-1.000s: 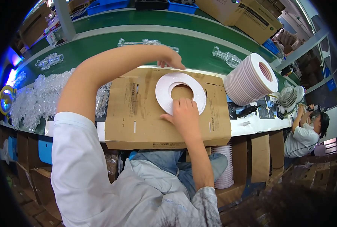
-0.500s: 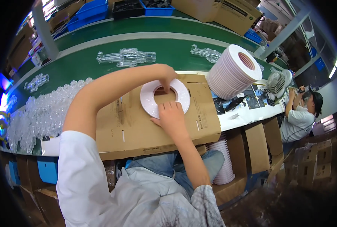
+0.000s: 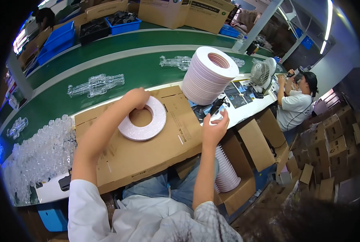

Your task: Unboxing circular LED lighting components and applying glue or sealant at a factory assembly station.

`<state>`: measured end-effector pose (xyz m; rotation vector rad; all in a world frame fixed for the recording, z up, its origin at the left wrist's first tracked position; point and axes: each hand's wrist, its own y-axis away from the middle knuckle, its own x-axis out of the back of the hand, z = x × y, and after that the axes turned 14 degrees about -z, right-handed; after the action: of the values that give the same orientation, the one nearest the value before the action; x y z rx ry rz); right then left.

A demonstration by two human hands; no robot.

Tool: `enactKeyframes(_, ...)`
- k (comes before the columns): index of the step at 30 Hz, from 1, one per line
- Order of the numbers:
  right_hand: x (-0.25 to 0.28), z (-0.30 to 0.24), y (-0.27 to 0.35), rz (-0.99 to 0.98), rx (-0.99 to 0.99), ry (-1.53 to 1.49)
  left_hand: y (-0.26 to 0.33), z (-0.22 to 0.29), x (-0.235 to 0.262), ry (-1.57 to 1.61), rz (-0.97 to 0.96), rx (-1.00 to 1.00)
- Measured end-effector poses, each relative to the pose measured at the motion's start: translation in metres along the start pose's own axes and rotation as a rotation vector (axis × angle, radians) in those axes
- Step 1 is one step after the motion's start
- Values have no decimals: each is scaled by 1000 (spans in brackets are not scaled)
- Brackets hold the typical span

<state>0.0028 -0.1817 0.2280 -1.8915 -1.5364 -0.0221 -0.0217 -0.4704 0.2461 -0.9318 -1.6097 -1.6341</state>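
A flat white ring (image 3: 158,128), which looks like a roll of tape, rests on a brown cardboard sheet (image 3: 147,155). My left hand (image 3: 136,99) is closed on its far rim, with the fingertips partly hidden. Off to the right, my right hand (image 3: 214,130) is held over the white worktop edge, thumb and fingers apart. A small white thing lies between or just beyond those fingers; contact cannot be made out. Just past them is a small black tool (image 3: 217,106). Behind it rises a tall stack of similar white rings (image 3: 204,82).
Clear plastic parts (image 3: 47,149) are heaped at left, and more lie on the green belt (image 3: 141,66). A fan (image 3: 262,73) stands right of the stack, near a co-worker (image 3: 299,99). Below the worktop, an open carton (image 3: 244,183) holds more rings. Blue bins (image 3: 59,40) line the back.
My right hand has left the ring and moved right, toward the black tool. My left hand stays at the ring's far rim. The whole view has swung to the right.
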Motion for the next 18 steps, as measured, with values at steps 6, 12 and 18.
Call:
enactKeyframes(6,-6,25,-47,8,-202,393,-2,0,-5,52,120,7)
enactKeyframes(12,-15,41,-57,31,-169,356,9,-1,-3,62,77,5)
enactKeyframes(18,-23,1,-40,-203,155,-1053,8,-15,-16,110,184,-2)
